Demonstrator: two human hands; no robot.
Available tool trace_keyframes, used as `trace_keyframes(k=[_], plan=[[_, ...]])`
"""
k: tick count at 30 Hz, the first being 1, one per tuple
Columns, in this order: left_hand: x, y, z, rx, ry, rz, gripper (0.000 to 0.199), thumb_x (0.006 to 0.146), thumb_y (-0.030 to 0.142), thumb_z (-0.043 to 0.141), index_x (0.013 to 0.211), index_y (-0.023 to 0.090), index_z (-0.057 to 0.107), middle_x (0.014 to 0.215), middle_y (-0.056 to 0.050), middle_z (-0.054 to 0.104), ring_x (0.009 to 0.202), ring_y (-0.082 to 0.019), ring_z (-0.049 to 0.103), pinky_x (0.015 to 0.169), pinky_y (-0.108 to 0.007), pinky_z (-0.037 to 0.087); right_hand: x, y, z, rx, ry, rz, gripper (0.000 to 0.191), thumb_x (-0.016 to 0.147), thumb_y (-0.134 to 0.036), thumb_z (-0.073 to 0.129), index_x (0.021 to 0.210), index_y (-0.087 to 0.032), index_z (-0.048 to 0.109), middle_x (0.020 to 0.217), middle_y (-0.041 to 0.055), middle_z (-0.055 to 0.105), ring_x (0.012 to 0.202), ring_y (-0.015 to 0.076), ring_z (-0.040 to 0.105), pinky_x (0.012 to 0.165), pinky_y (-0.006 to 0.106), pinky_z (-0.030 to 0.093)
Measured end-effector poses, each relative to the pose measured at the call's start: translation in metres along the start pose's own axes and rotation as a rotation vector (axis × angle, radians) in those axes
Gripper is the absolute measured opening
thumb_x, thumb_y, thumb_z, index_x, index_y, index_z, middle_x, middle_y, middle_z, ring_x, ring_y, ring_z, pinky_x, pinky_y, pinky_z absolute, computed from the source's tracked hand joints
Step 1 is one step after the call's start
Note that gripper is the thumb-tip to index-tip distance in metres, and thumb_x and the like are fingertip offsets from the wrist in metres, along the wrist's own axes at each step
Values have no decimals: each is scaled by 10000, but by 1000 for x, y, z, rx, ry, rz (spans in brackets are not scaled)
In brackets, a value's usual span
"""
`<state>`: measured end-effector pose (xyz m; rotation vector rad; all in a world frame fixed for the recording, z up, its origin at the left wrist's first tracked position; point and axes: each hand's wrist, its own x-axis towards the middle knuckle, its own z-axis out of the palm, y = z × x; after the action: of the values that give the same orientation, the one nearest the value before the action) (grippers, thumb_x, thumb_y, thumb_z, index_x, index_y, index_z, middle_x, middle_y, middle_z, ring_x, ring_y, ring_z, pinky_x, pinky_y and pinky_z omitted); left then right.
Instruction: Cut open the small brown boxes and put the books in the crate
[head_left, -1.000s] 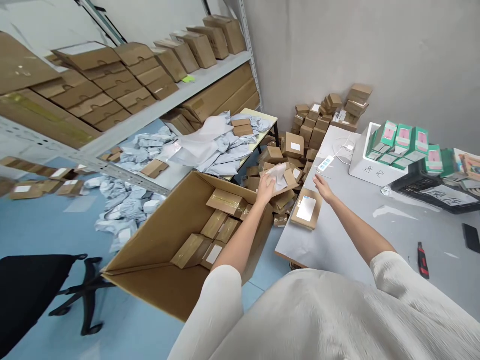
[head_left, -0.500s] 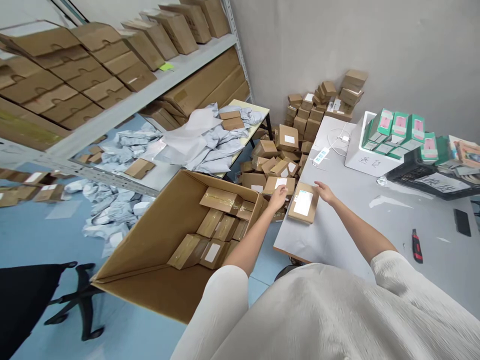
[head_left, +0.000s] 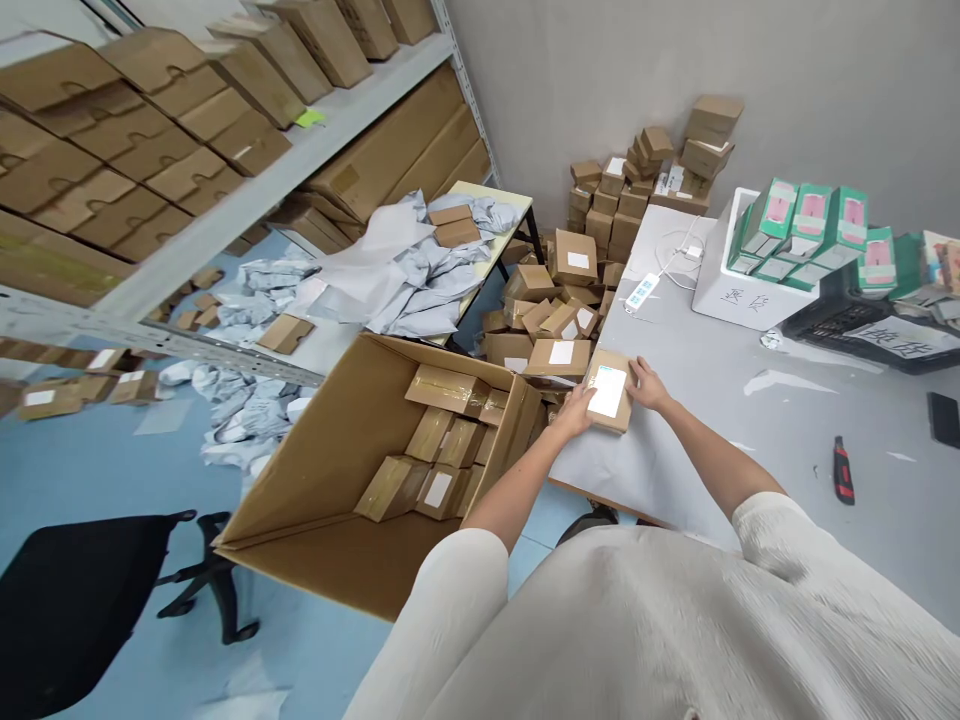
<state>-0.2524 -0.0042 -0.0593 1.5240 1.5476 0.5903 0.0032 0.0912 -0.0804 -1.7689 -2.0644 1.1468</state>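
Both hands, the left hand [head_left: 579,410] and right hand [head_left: 646,385], clasp one labelled small box [head_left: 607,390] at the table [head_left: 750,440] edge, while the big carton [head_left: 352,470] beside it holds several more such boxes.

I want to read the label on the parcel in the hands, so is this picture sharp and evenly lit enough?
Head view: soft, even light, no glare; the white label on the small box between left hand and right hand is too small to read. The shelf at left bends and smears near the edge.

Handwritten Chinese characters, too small to read, mark the white box [head_left: 739,300] and black tray [head_left: 892,340].
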Motion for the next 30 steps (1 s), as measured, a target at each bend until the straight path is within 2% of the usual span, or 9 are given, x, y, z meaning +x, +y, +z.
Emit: trace_keyframes(k=[3,6,10,13,18,24,27,30], plan=[[-5,2,12,25,-24,7,672,677,138,906,1319,251,742,1629,-169,518,1475,-477,511,1277,-570,402,-10,13,-3,-21,1,-13,909,877,-323,695,1728,-226,389,1863,92,190,1673,369,311,1369,520,287],[-5,9,28,90,-88,31,683,719,152,885,1370,254,705,1664,-150,466,1491,-447,484,1275,-551,404,-23,32,-13,-45,19,-6,920,880,-352,694,1735,-236,376,1860,95,201,1631,374,394,1334,504,366],[1,25,56,211,-188,91,766,757,169,842,1485,256,617,1697,-136,411,1471,-407,492,1263,-545,423,-46,64,-31,-92,35,34,909,903,-397,668,1744,-258,352,1863,109,183,1517,393,545,1233,535,491],[8,41,81,225,-227,135,785,758,177,842,1502,252,605,1683,-159,422,1460,-423,501,1256,-567,426,-64,91,-47,-122,61,68,894,919,-416,647,1747,-271,343,1860,102,196,1508,384,557,1200,524,521],[17,69,123,266,-296,163,753,766,189,848,1483,248,628,1678,-168,422,1438,-447,512,1210,-571,462,-92,133,-74,-146,93,117,871,944,-418,609,1755,-254,336,1862,91,197,1576,364,472,1240,495,474],[28,104,175,315,-338,202,763,778,180,837,1502,259,612,1692,-156,416,1445,-426,509,1216,-546,464,-122,178,-111,-234,131,189,822,945,-434,622,1723,-280,406,1839,91,280,1601,439,379,1282,616,358],[33,123,204,349,-351,191,775,774,151,829,1507,268,605,1694,-145,414,1454,-411,508,1220,-531,460,-134,200,-133,-281,131,178,784,961,-439,625,1705,-276,434,1826,100,313,1645,436,291,1301,624,298],[37,142,230,369,-354,190,779,782,109,800,1517,264,592,1696,-146,413,1460,-402,508,1205,-520,467,-143,223,-157,-318,119,131,760,965,-428,632,1685,-253,457,1799,129,359,1651,421,277,1303,616,276]])
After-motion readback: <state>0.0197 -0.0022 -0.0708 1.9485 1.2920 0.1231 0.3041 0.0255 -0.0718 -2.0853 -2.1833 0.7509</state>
